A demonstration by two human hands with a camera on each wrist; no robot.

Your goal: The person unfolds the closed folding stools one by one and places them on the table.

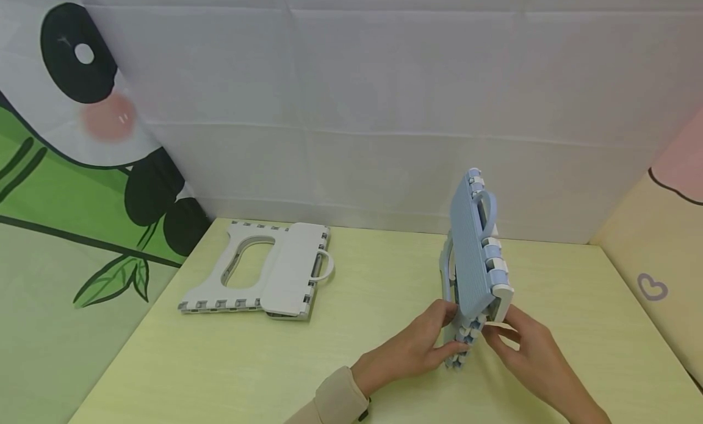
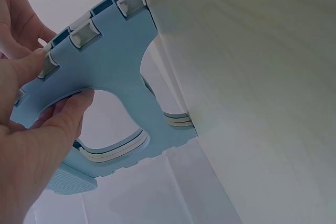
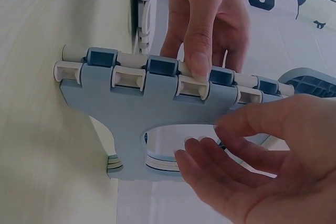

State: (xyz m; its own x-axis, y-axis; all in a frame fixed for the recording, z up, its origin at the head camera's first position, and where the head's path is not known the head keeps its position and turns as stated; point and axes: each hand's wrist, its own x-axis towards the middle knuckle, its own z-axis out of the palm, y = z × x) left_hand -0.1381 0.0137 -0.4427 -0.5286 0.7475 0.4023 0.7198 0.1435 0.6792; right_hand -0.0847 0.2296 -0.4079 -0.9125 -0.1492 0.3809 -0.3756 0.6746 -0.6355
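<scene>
A blue-and-white folding stool [image 1: 471,253] stands on edge, partly folded, in the head view. The left hand [image 1: 409,348] grips its lower hinged edge. In the left wrist view, the left hand [image 2: 37,150] has its thumb on the hinge row and fingers at the oval opening of the blue panel [image 2: 110,59]. The right hand [image 1: 535,360] is at the stool's lower right corner. Seen from the right wrist, the right hand [image 3: 278,150] has loosely bent fingers beside the panel's opening [image 3: 131,103]; contact there is unclear. Opposite it, the left thumb presses the hinges.
A white folded stool [image 1: 291,268] with a loop handle lies flat on the left of the pale yellow table [image 1: 379,277]. Behind the table hangs a light cloth [image 1: 340,107], with a printed panda at the left. A beige wall [image 1: 659,247] borders the right side.
</scene>
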